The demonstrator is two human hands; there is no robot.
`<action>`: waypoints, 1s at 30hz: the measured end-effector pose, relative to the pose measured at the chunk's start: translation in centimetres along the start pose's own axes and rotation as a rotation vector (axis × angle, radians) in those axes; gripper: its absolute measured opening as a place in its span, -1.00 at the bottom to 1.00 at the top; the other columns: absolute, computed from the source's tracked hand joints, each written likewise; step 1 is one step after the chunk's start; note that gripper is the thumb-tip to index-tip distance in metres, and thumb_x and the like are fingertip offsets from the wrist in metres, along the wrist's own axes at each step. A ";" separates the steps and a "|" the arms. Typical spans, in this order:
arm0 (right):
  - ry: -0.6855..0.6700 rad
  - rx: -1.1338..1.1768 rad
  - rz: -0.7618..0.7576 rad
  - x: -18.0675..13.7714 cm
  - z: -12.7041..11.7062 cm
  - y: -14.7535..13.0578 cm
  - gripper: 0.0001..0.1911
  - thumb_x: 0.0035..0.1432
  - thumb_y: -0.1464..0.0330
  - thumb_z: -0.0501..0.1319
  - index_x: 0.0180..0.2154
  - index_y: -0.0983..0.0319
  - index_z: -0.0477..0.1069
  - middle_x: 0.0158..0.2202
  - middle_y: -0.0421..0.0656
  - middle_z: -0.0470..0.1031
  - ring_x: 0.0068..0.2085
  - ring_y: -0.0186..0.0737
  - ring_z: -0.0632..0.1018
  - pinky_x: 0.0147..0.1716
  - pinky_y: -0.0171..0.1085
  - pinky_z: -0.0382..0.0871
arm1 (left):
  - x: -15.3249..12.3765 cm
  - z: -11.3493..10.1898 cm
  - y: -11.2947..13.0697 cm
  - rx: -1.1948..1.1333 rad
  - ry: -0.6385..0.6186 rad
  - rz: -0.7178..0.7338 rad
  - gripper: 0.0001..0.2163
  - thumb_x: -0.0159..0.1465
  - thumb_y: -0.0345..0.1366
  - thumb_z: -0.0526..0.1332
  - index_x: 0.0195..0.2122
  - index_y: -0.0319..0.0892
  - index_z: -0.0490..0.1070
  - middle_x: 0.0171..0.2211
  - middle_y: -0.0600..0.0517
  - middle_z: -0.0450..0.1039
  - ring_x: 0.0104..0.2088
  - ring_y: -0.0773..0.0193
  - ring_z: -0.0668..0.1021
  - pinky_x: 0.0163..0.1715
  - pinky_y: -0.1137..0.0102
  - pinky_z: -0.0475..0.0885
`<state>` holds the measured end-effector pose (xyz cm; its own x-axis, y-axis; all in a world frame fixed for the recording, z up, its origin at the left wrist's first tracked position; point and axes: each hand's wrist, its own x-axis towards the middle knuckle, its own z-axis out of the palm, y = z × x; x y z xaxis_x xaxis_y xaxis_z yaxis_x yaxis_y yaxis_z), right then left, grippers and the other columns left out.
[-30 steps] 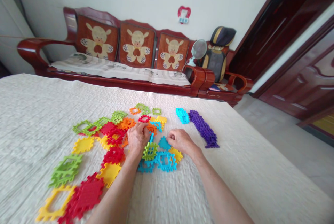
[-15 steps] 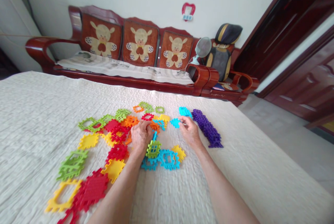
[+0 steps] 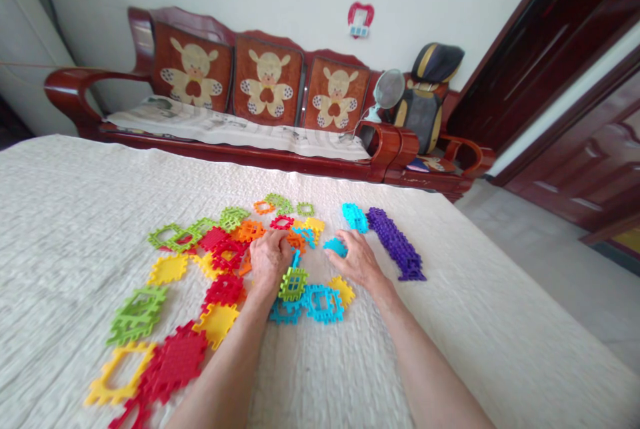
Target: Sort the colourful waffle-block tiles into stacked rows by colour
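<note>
My right hand point(image 3: 359, 259) grips a light-blue interlocking tile point(image 3: 335, 247) at its edge, thumb and fingers on it, low over the table. My left hand point(image 3: 270, 254) is curled at the pile's right side; whatever its fingers hold is hidden. A blue piece point(image 3: 296, 259) stands edge-on beside that hand. Orange point(image 3: 297, 241) and yellow tiles point(image 3: 315, 225) lie between the hands. Nearer me, a green window-shaped tile point(image 3: 293, 284) rests on blue frame tiles point(image 3: 324, 303). Beyond my right hand is a group of light-blue tiles point(image 3: 355, 217).
A long row of purple tiles point(image 3: 395, 242) lies at the right. Red point(image 3: 180, 359), yellow point(image 3: 120, 372) and green tiles point(image 3: 137, 314) spread leftward over the white tablecloth point(image 3: 500, 342). Behind the table stand a wooden sofa point(image 3: 275, 155) and a small fan point(image 3: 389, 89).
My right hand has drawn slightly toward me and left with the light-blue tile, uncovering more of the light-blue group behind. The left hand has barely moved.
</note>
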<state>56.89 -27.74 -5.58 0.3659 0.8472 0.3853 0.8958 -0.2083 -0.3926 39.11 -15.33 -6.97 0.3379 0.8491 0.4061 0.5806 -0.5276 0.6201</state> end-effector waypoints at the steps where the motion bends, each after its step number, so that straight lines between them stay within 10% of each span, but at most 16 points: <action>1: -0.028 -0.050 0.013 -0.1 0.0 -0.3 -0.54 0.00 0.19 0.26 -0.05 0.24 0.38 -0.11 0.00 0.41 -0.03 -0.04 0.42 0.00 -0.10 0.31 | 0.0 0.0 0.0 0.001 0.000 0.003 -0.72 0.19 -0.41 0.06 -0.23 -0.12 0.57 -0.26 0.01 0.58 -0.26 0.25 0.55 -0.09 0.34 0.36; 7: -0.021 -0.026 0.028 -0.1 0.6 -0.5 -0.53 -0.02 0.31 0.23 -0.01 0.22 0.35 -0.11 -0.05 0.39 -0.03 -0.09 0.42 -0.01 -0.15 0.32 | 0.0 -0.1 0.1 0.007 -0.001 -0.018 -0.72 0.20 -0.41 0.05 -0.24 -0.12 0.57 -0.27 0.01 0.59 -0.26 0.26 0.56 -0.09 0.35 0.36; 15: 0.489 0.062 0.174 1.5 1.5 3.5 -0.48 0.00 0.32 0.19 0.05 0.25 0.25 -0.07 0.03 0.34 -0.02 -0.02 0.39 0.00 -0.03 0.32 | 0.0 0.0 0.0 0.013 -0.021 -0.005 -0.72 0.20 -0.40 0.06 -0.22 -0.11 0.56 -0.23 0.01 0.58 -0.22 0.25 0.55 -0.07 0.36 0.35; 30: 0.568 -0.082 0.226 3.1 2.9 4.9 -0.53 0.01 0.33 0.21 0.00 0.24 0.26 -0.11 0.01 0.27 -0.05 0.02 0.33 0.00 0.01 0.27 | 0.0 0.1 -0.2 0.000 -0.022 -0.005 -0.73 0.20 -0.40 0.08 -0.22 -0.11 0.56 -0.22 0.02 0.59 -0.22 0.25 0.56 -0.10 0.37 0.36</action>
<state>61.69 -24.68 -8.69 0.6062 0.3898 0.6932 0.7884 -0.4087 -0.4597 39.09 -15.20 -7.08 0.3517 0.8519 0.3880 0.5824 -0.5236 0.6218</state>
